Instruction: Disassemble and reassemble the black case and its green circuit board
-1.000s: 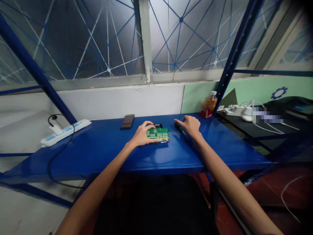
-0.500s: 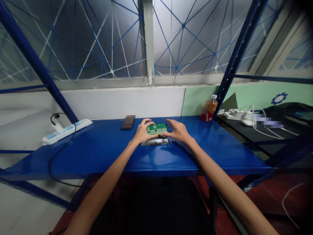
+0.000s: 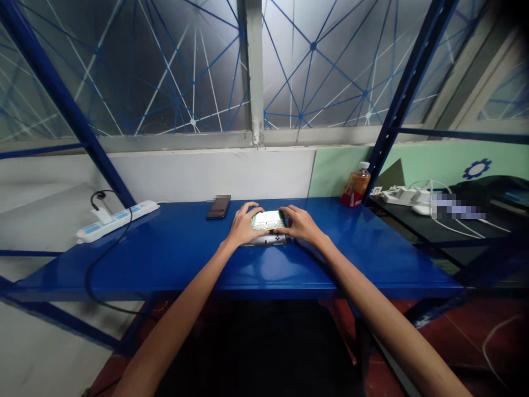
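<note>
Between my two hands is a circuit board (image 3: pixel 268 220), its face now washed pale by glare. My left hand (image 3: pixel 242 225) grips its left edge, fingers at the far side and thumb at the near side. On the opposite edge, my right hand (image 3: pixel 301 223) pinches the board with thumb and fingers. Just below the board, nearer to me, a silver cylindrical piece (image 3: pixel 268 239) with dark markings lies on the blue table (image 3: pixel 185 253). Whether the board touches it I cannot tell.
A dark phone (image 3: pixel 219 207) lies left of my hands. Farther left is a white power strip (image 3: pixel 118 220) with a black cable hanging over the table edge. At the back right stands a drink bottle (image 3: pixel 356 186) beside a blue post. White chargers (image 3: pixel 407 196) sit on a black surface at right.
My right fingers have closed onto the board's right edge. The board has tilted, and its green face now reflects bright light.
</note>
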A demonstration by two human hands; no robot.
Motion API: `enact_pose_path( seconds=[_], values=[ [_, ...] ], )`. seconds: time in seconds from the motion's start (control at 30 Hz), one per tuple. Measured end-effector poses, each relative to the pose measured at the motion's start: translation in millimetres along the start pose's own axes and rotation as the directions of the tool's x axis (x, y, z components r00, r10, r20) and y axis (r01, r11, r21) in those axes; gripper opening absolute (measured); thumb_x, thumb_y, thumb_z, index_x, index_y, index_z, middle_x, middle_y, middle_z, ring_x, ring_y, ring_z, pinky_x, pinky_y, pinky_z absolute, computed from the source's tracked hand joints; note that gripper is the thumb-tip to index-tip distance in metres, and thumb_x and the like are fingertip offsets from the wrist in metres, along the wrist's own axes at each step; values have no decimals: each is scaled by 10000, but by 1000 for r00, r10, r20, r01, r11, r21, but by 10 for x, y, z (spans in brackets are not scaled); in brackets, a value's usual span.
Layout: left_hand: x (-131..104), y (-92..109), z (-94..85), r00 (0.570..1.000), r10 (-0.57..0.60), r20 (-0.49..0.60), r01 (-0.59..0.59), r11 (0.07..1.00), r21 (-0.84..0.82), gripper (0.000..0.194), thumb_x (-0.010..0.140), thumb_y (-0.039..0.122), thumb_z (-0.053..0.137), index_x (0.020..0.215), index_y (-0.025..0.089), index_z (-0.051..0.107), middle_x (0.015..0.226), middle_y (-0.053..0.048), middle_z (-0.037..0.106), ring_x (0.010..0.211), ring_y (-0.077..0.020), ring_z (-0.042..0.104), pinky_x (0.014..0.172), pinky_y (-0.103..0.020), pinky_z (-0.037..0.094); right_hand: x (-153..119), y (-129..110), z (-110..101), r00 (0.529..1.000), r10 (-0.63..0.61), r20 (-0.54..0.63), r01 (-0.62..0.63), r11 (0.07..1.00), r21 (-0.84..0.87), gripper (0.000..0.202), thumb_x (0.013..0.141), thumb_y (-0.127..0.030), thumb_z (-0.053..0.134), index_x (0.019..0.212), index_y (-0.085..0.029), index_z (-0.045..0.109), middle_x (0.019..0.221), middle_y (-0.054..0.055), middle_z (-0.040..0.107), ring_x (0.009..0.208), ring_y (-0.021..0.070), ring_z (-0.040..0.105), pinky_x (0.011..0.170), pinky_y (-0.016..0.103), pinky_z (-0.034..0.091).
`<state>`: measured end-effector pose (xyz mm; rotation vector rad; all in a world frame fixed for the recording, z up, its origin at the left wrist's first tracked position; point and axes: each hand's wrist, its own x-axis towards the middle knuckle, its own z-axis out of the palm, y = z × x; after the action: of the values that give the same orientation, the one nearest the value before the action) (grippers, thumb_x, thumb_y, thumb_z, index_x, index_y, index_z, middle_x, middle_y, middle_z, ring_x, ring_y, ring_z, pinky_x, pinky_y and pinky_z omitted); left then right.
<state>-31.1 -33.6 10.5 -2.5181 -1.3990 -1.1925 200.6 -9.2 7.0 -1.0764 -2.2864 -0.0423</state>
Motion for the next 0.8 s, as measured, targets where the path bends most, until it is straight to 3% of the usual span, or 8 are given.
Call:
enact_pose_path(
  seconds=[0.33,0.6,0.8],
  values=[
    [-17,-75,62,999,-32,-25,31,998,-61,606,642,350,818,1193,251,586,1253,-79,522,1165,-282,543,1000,-421,449,3,20,28,999,29,-39,-30,999,-13,578,748,-477,731,1209,-162,582,984,80,613,710,165,596,671,277,456],
    [12,-186,-34,994,-47,-98,33,990,-137,545,702,315,782,1199,238,571,1223,-77,554,1173,-257,540,1004,-414,450,-13,77,-38,986,77,-149,-79,997,-6,595,771,-479,713,1256,-172,557,1047,91,614,681,164,614,685,291,474],
    [9,-213,-44,993,-86,-86,74,987,-140,570,697,305,777,1222,245,562,1258,-85,550,1201,-272,530,967,-415,476,-16,47,-69,984,83,-158,-86,996,-7,575,786,-505,684,1260,-206,556,1060,89,620,689,171,616,664,285,458]
  ],
)
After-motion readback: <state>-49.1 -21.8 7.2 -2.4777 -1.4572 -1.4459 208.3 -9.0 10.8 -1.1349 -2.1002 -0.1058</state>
